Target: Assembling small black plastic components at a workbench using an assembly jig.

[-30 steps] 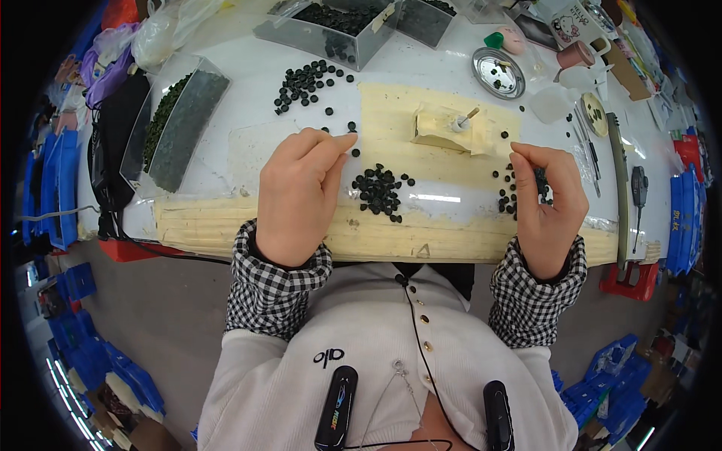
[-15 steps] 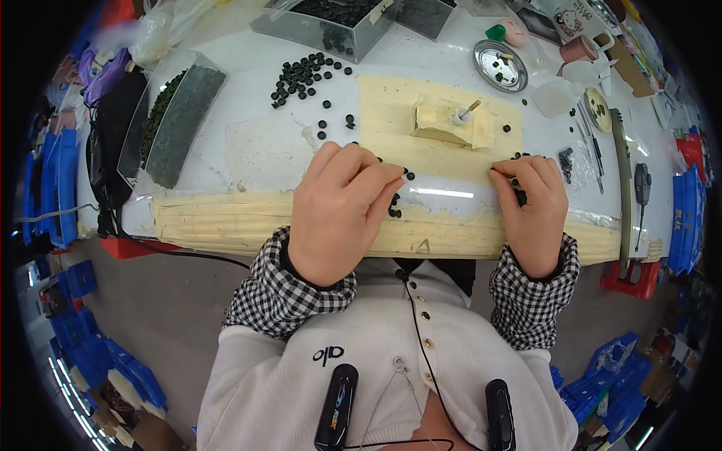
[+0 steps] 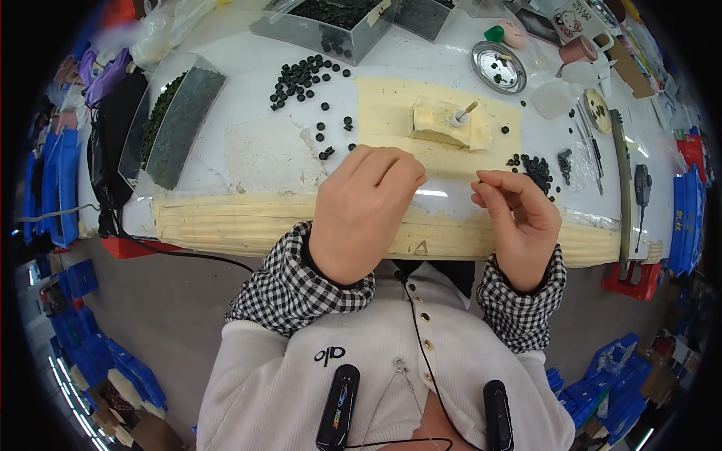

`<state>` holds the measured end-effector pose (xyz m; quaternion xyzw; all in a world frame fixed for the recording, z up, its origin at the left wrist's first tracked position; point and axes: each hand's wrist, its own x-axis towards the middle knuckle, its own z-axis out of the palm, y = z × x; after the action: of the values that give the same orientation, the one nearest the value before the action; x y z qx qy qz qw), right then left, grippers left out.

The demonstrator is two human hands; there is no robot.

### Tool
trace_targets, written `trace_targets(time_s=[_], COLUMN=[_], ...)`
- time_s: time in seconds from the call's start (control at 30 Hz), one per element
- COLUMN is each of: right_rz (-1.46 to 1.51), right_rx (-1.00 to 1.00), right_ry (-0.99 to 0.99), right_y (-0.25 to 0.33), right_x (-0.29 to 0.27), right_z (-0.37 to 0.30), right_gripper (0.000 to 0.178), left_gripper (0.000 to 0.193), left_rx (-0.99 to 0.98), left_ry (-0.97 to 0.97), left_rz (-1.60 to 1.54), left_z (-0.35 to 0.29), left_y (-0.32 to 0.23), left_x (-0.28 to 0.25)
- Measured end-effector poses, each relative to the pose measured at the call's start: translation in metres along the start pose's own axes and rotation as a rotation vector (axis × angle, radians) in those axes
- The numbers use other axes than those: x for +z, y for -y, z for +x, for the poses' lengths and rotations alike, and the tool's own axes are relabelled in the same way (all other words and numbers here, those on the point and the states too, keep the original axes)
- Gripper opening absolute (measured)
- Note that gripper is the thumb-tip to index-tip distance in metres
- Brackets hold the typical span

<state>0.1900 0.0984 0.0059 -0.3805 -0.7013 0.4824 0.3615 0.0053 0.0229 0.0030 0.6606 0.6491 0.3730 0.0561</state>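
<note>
My left hand (image 3: 366, 210) is closed, thumb and fingers pinched over the table's front part. Whatever it pinches is hidden by the hand. Opposite it, a short gap away, my right hand (image 3: 521, 218) pinches thumb against forefinger on a tiny dark piece that I cannot make out. Just beyond the right hand lies a cluster of small black parts (image 3: 535, 170). Small round black pieces (image 3: 299, 75) are heaped farther off to the left, with several loose ones trailing toward my left hand. Between and beyond the hands sits a cream taped block (image 3: 440, 131) with a wooden stick (image 3: 471, 107) standing up from it.
A clear bin of dark green bits (image 3: 184, 128) stands at the left, and another clear bin of black pieces (image 3: 320, 30) at the back. At the right are a round metal dish (image 3: 498, 68), tweezers (image 3: 593, 146) and a black-handled screwdriver (image 3: 641, 188). Cream tape (image 3: 248, 225) covers the front edge.
My right hand has come left, off the black cluster, which now shows. My left hand has shifted right, so the hands are nearer each other; black pieces at its left are uncovered.
</note>
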Motion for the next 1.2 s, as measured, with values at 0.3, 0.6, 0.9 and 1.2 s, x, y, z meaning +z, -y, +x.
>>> trace_targets(time_s=[0.3,0.6,0.9,1.2], right_rz=[0.475,0.841,0.835,0.713], right_rx=[0.220,0.413,0.358,0.156], right_ry=[0.193,0.268,0.256,0.214], right_y=[0.009,0.000,0.002,0.003], right_x=[0.005,0.009,0.015,0.018], right_z=[0.001,0.004,0.005,0.002], right_gripper=[0.019,0.020,0.015,0.009], left_gripper=[0.014,0.022,0.022,0.022], left_rx=[-0.366,-0.586,-0.584,-0.618], left_ry=[0.024,0.090,0.081,0.075], left_rz=[-0.960,-1.289,-1.401,-1.476], left_z=[-0.007,-0.011,-0.012,-0.013], left_y=[-0.004,-0.002,-0.001,0.000], left_x=[-0.014,-0.010,-0.008,-0.006])
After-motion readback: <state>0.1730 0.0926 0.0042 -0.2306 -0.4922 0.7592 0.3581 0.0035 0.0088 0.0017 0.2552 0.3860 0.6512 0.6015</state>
